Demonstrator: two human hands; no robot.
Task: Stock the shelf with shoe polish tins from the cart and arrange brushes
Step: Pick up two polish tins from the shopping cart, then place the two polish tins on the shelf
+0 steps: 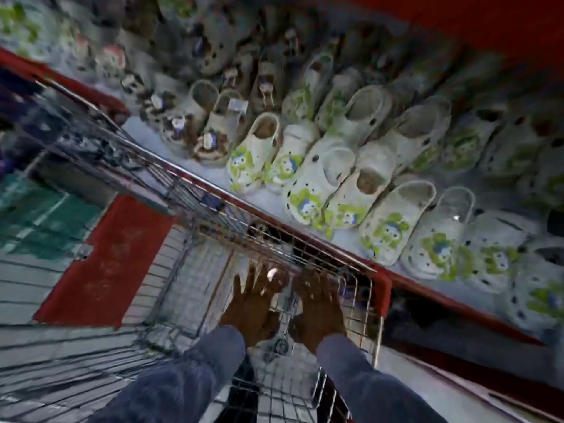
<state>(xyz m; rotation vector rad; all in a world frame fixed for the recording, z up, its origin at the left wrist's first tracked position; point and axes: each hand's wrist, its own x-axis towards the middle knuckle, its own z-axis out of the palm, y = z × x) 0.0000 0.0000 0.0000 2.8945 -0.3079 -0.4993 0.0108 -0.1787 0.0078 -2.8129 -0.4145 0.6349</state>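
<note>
The view is blurred by motion. Both my hands reach down into a wire shopping cart that stands against the shelf. My left hand has its fingers spread and holds nothing I can make out. A small pale round spot shows by its fingertips, and I cannot tell what it is. My right hand lies beside it, fingers stretched forward near the cart's far wall, with nothing visible in it. No shoe polish tins or brushes can be told apart in the cart.
A red-edged shelf runs diagonally along the cart's right side, packed with rows of white clogs with green figures and brown-patterned clogs. A red flap lies in the cart. Grey floor tiles show at lower left.
</note>
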